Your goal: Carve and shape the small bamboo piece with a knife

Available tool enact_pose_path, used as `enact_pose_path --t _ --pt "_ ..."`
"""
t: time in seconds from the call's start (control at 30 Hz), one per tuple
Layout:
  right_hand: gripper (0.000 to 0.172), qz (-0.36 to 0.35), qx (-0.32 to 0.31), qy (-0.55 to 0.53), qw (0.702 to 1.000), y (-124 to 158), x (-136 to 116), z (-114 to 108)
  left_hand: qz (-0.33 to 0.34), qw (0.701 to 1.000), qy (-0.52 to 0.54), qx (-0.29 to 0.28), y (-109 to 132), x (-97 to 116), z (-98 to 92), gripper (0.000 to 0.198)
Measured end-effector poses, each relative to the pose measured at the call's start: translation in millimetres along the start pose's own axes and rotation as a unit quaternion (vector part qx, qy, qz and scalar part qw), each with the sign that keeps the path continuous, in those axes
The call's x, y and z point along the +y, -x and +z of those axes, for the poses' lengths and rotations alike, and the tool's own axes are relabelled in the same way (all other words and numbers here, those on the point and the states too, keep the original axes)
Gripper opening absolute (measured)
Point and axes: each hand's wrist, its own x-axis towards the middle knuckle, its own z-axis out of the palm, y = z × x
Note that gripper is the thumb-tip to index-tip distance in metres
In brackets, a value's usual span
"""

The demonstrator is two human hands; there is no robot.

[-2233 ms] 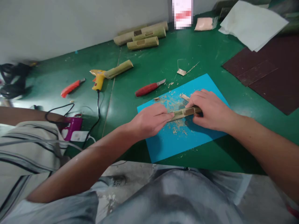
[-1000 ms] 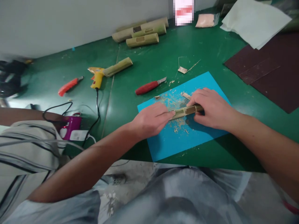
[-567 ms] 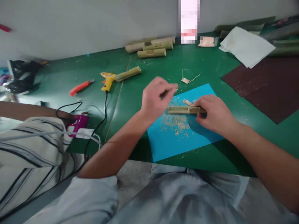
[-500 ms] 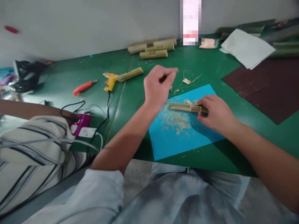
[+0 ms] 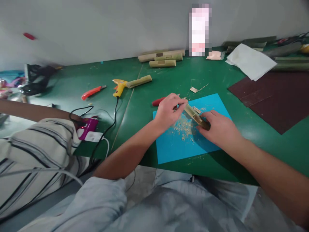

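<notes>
A short bamboo tube [image 5: 191, 111] with a notch cut in its side is held at a slant above the blue sheet [image 5: 166, 151]. My left hand [image 5: 171, 109] pinches its far end between thumb and fingers. Around the near end, the fingers of my right hand [image 5: 218, 126] are closed. Pale shavings [image 5: 183, 128] lie scattered on the sheet under the tube, and a small bamboo chip [image 5: 197, 110] sits just beyond it. Beside my left hand, a red-handled tool [image 5: 158, 102] rests at the sheet's far edge, partly hidden by that hand.
To the left lie a yellow glue gun [image 5: 118, 87], a bamboo piece [image 5: 141, 81] and an orange cutter [image 5: 93, 92]. A co-worker's arm [image 5: 36, 111] reaches a purple power box [image 5: 89, 127]. Bamboo tubes [image 5: 163, 63] line the wall; brown sheets [image 5: 272, 103] and white paper [image 5: 251, 61] lie right.
My left hand has come down and taken hold of the tube's far end. The tube has turned from nearly level to slanted. The red handle now shows beside my left hand.
</notes>
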Motion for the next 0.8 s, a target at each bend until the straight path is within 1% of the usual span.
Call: enact_pose_path --t 0.1,0.17,0.27,0.37,0.4,0.5,0.53,0.63,0.67,0.7,0.77,0.8 --pt "0.023 0.010 -0.011 -0.003 1.000 3 -4 1 0.044 0.998 -0.024 -0.040 9 -17 5.2 0.016" --pt "0.020 0.009 -0.011 0.001 1.000 5 -5 3 0.062 0.997 -0.022 -0.051 9 -23 11.4 0.018" --pt "0.016 -0.002 0.011 0.013 1.000 7 -6 6 0.077 0.995 -0.020 -0.061 10 -20 17.6 0.021" --pt "0.014 -0.011 0.036 0.026 0.999 9 -9 8 0.120 0.988 -0.015 -0.094 12 -13 17.8 0.023" --pt "0.014 -0.011 0.038 0.029 0.999 9 -10 9 0.124 0.988 -0.014 -0.094 12 -12 16.9 0.024" --pt "0.016 -0.006 0.030 0.037 0.999 10 -13 9 0.104 0.992 -0.022 -0.065 11 -12 13.9 0.027" --pt "0.016 -0.007 0.026 0.039 0.999 9 -13 9 0.103 0.992 -0.025 -0.068 10 -13 13.5 0.027" --pt "0.015 -0.009 0.016 0.044 0.999 9 -14 8 0.116 0.987 -0.027 -0.107 10 -14 14.2 0.026" --pt "0.016 -0.008 0.016 0.044 0.999 9 -13 8 0.111 0.988 -0.031 -0.102 10 -14 14.7 0.027" --pt "0.016 -0.006 0.017 0.043 0.999 9 -13 8 0.106 0.990 -0.038 -0.083 10 -14 15.0 0.028" --pt "0.016 -0.005 0.020 0.041 0.999 9 -13 9 0.102 0.991 -0.051 -0.064 10 -13 15.5 0.028" --pt "0.015 -0.007 0.020 0.040 0.999 10 -13 9 0.110 0.989 -0.051 -0.082 10 -13 15.5 0.028"
